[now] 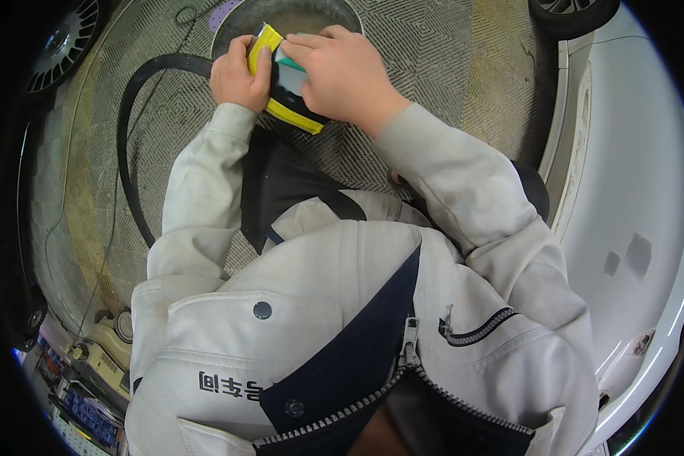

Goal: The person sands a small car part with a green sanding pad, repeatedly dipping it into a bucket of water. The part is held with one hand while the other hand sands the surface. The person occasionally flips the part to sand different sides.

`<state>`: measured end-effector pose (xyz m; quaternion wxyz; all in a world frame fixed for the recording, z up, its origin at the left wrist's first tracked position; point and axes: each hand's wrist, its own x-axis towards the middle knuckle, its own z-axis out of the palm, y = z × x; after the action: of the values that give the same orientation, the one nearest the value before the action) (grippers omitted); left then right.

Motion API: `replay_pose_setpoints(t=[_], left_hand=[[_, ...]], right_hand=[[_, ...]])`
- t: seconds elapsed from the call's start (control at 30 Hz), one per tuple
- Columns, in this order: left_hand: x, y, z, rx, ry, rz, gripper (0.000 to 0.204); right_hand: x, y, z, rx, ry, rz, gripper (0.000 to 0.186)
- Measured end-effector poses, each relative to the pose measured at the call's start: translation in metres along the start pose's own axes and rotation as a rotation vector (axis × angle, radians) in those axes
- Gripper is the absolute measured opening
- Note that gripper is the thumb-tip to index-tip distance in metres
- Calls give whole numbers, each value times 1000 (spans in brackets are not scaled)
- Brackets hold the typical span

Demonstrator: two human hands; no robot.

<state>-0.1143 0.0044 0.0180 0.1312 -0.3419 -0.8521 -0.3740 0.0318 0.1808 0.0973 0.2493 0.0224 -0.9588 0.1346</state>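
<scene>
My left hand (240, 74) is closed round one end of a dark, curved part (285, 97) edged with yellow tape (296, 118). A light grey patch (290, 78) covers the middle of its face. Over that patch my right hand (346, 76) is bent, with its fingers closed on a flat green piece (287, 62). The green piece seems pressed against the part; its kind is mostly hidden under the fingers. Beyond both hands stands a wide round basin (349, 17), and the taped part overlaps its near rim.
A thick black hose (125, 129) curves along the left. A purple disc (222, 14) lies by the basin on the patterned floor (433, 76). At right stands a silver car body (623, 152) with grey patches, below a wheel (574, 11). A beige machine (99, 365) stands lower left.
</scene>
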Motion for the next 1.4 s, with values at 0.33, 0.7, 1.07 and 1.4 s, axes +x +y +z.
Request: replay_pose_setpoints(t=[0.33, 0.7, 1.07, 1.4], left_hand=[[0, 1, 0, -11, 28, 44, 40], [-1, 3, 0, -12, 20, -2, 41], [0, 5, -1, -5, -15, -7, 41], [-1, 1, 1, -26, 1, -8, 40]], right_hand=[[6, -2, -1, 95, -21, 15, 54], [-87, 37, -40, 233, -98, 36, 72], [-121, 64, -38, 250, -126, 103, 73], [-103, 58, -62, 229, -50, 78, 70]])
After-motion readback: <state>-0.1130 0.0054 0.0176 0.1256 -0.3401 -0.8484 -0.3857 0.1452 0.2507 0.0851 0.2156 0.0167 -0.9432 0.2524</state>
